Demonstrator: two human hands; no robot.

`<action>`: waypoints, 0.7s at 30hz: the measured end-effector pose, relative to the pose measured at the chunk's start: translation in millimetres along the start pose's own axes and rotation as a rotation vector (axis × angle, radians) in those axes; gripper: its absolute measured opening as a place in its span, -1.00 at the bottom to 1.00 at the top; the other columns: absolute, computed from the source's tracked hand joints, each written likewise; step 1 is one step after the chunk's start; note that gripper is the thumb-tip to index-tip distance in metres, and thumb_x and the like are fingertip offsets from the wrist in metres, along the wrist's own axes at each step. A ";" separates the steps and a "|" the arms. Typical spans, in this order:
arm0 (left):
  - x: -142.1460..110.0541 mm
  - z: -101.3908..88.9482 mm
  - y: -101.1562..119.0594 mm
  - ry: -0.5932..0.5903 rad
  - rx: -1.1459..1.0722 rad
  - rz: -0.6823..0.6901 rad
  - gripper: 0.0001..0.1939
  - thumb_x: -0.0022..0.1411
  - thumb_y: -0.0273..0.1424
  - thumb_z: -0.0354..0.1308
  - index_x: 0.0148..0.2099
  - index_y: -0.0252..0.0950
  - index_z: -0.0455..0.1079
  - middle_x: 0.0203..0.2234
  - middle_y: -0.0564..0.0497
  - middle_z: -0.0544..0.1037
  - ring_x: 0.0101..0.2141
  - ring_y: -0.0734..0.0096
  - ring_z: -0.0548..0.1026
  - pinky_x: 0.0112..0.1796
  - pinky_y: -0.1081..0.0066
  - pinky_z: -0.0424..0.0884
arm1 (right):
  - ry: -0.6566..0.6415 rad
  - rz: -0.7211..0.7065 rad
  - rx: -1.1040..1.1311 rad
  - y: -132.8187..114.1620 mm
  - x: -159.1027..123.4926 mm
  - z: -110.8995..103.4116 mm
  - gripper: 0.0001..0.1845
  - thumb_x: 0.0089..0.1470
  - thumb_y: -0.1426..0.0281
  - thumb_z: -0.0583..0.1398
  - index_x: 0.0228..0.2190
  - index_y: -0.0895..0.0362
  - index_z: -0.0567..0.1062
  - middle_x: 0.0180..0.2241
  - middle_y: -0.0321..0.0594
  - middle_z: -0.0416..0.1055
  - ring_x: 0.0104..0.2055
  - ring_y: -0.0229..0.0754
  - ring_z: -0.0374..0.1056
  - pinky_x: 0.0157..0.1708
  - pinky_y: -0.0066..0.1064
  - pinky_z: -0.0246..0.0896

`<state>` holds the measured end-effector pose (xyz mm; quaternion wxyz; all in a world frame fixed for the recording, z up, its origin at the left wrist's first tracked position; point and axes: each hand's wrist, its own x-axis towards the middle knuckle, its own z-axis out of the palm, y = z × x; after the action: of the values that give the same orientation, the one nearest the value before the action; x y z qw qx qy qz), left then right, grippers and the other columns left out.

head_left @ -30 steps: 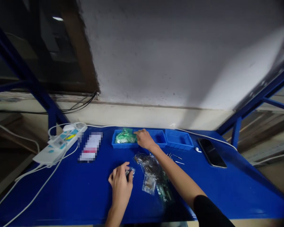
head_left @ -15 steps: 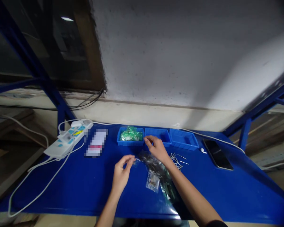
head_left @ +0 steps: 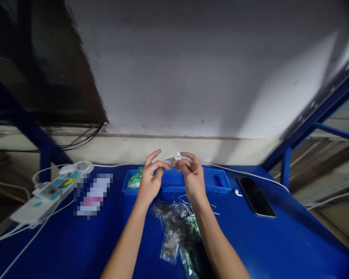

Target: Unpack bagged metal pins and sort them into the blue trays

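Note:
A small clear plastic bag (head_left: 173, 159) with a few thin grey pieces in it is raised in front of the blue bins. My right hand (head_left: 194, 178) pinches its right side between thumb and fingers. At its lower left edge, the fingertips of my left hand (head_left: 150, 181) close on the bag. Below my wrists lie more clear bags (head_left: 170, 246) with small brownish parts. Thin metal pins (head_left: 186, 202) are scattered beside my right wrist, which partly covers them. Green pieces in a clear bag (head_left: 190, 259) rest under my right forearm.
At the back stand blue bins (head_left: 221, 190); the left one holds green packets (head_left: 134, 180). To the right are a white earbud (head_left: 237, 192) and a black phone (head_left: 256, 197). A white power strip (head_left: 50, 193) with cables and a blurred-out item (head_left: 94, 195) lie left.
Both hands have lifted and come together around the small clear bag, which was at my left fingertips. My view has shifted right.

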<state>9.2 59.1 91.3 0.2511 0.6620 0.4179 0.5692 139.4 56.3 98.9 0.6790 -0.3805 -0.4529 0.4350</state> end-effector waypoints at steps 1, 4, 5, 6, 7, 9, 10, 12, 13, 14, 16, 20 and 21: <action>2.9 1.5 -3.2 -0.036 -0.019 -0.052 -0.81 0.21 -0.42 -0.01 -0.36 -0.28 0.43 0.04 -0.06 0.34 0.10 0.21 0.26 0.06 0.21 0.20 | 0.027 -0.019 -0.033 1.3 1.9 -4.4 -0.63 -0.01 0.34 0.19 -0.12 0.10 0.33 -0.51 -0.33 0.46 -0.37 -0.22 0.41 -0.26 -0.34 0.26; 9.2 6.5 -9.2 -0.166 -0.156 -0.230 -0.80 0.20 -0.33 0.05 -0.17 -0.26 0.41 -0.20 -0.07 0.49 -0.09 0.26 0.43 -0.07 0.29 0.33 | 0.061 -0.026 -0.104 5.0 6.4 -13.5 -0.72 0.00 0.34 0.18 -0.19 0.12 0.39 -0.43 -0.24 0.50 -0.30 -0.17 0.43 -0.20 -0.29 0.27; 10.6 8.4 -10.1 -0.174 -0.194 -0.269 -0.76 0.19 -0.30 0.07 -0.11 -0.26 0.38 -0.26 -0.05 0.51 -0.17 0.30 0.46 -0.13 0.33 0.36 | 0.064 -0.019 -0.112 6.4 7.7 -14.8 -0.79 0.00 0.34 0.19 -0.27 0.13 0.42 -0.42 -0.22 0.50 -0.29 -0.17 0.43 -0.21 -0.30 0.27; 11.8 10.2 -10.9 -0.154 -0.217 -0.286 -0.71 0.17 -0.28 0.10 -0.06 -0.26 0.35 -0.29 -0.04 0.51 -0.22 0.34 0.47 -0.19 0.38 0.38 | 0.060 -0.009 -0.113 8.1 8.9 -15.1 -0.85 0.00 0.34 0.19 -0.34 0.13 0.43 -0.41 -0.22 0.50 -0.29 -0.17 0.43 -0.22 -0.32 0.27; 12.9 11.7 -11.9 -0.117 -0.224 -0.284 -0.67 0.16 -0.28 0.12 -0.03 -0.26 0.33 -0.31 -0.02 0.51 -0.26 0.38 0.47 -0.24 0.43 0.38 | 0.050 0.001 -0.111 10.1 10.0 -14.7 -0.88 0.00 0.35 0.19 -0.37 0.13 0.44 -0.41 -0.22 0.50 -0.29 -0.18 0.43 -0.22 -0.34 0.27; 15.1 12.9 -15.0 -0.039 -0.190 -0.255 -0.68 0.13 -0.28 0.15 -0.06 -0.27 0.34 -0.34 0.01 0.50 -0.32 0.43 0.46 -0.31 0.49 0.37 | 0.016 0.021 -0.120 14.5 11.8 -12.6 -0.89 -0.01 0.36 0.19 -0.39 0.13 0.45 -0.42 -0.24 0.49 -0.31 -0.21 0.41 -0.25 -0.38 0.26; 16.3 12.2 -17.0 -0.014 -0.161 -0.240 -0.72 0.13 -0.29 0.16 -0.12 -0.28 0.37 -0.37 0.02 0.49 -0.35 0.45 0.45 -0.33 0.50 0.37 | -0.003 0.029 -0.134 16.9 12.4 -11.2 -0.90 -0.01 0.36 0.19 -0.40 0.13 0.45 -0.42 -0.25 0.48 -0.32 -0.22 0.40 -0.27 -0.39 0.25; 18.5 8.4 -21.3 0.003 -0.096 -0.216 -0.81 0.14 -0.29 0.15 -0.25 -0.30 0.41 -0.43 0.04 0.49 -0.38 0.46 0.44 -0.34 0.50 0.36 | -0.029 0.038 -0.188 21.2 13.3 -9.0 -0.88 0.00 0.33 0.19 -0.42 0.13 0.45 -0.42 -0.26 0.46 -0.33 -0.23 0.37 -0.31 -0.42 0.23; 19.4 5.7 -23.0 0.003 -0.057 -0.199 -0.83 0.15 -0.30 0.15 -0.29 -0.31 0.42 -0.45 0.04 0.49 -0.40 0.46 0.44 -0.34 0.49 0.37 | -0.031 0.045 -0.227 22.8 13.8 -8.5 -0.86 0.00 0.31 0.19 -0.42 0.14 0.45 -0.41 -0.25 0.45 -0.33 -0.23 0.35 -0.32 -0.43 0.22; 20.1 2.9 -24.4 0.001 -0.016 -0.174 -0.84 0.15 -0.31 0.14 -0.31 -0.31 0.42 -0.45 0.04 0.49 -0.40 0.46 0.44 -0.33 0.48 0.37 | -0.031 0.065 -0.260 23.9 14.3 -8.4 -0.83 0.01 0.28 0.18 -0.44 0.14 0.45 -0.41 -0.24 0.44 -0.34 -0.23 0.34 -0.34 -0.43 0.21; 20.8 -1.1 -25.5 0.006 0.062 -0.096 -0.87 0.16 -0.34 0.14 -0.31 -0.29 0.44 -0.42 0.03 0.50 -0.36 0.43 0.44 -0.31 0.45 0.38 | -0.040 0.147 -0.263 24.4 15.7 -9.5 -0.73 0.06 0.20 0.13 -0.45 0.14 0.44 -0.47 -0.24 0.42 -0.40 -0.24 0.32 -0.41 -0.43 0.20; 19.6 2.6 -22.0 0.086 0.193 0.098 -0.91 0.15 -0.41 0.17 -0.30 -0.20 0.50 -0.39 0.06 0.43 -0.40 0.50 0.40 -0.42 0.51 0.35 | -0.080 0.258 -0.118 18.8 19.8 -16.3 -0.73 0.11 0.19 0.06 -0.41 0.11 0.41 -0.56 -0.28 0.37 -0.53 -0.27 0.30 -0.50 -0.41 0.21; 18.9 5.4 -20.1 0.061 0.220 0.132 -0.91 0.14 -0.42 0.17 -0.30 -0.17 0.51 -0.41 0.07 0.41 -0.44 0.53 0.38 -0.45 0.52 0.33 | -0.067 0.235 -0.110 16.7 20.9 -18.6 -0.80 0.07 0.24 0.11 -0.41 0.11 0.41 -0.56 -0.30 0.36 -0.52 -0.28 0.31 -0.50 -0.41 0.22</action>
<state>9.1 86.2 84.2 0.1262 0.6939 0.4408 0.5552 157.3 79.1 84.0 0.5858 -0.4530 -0.4507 0.4985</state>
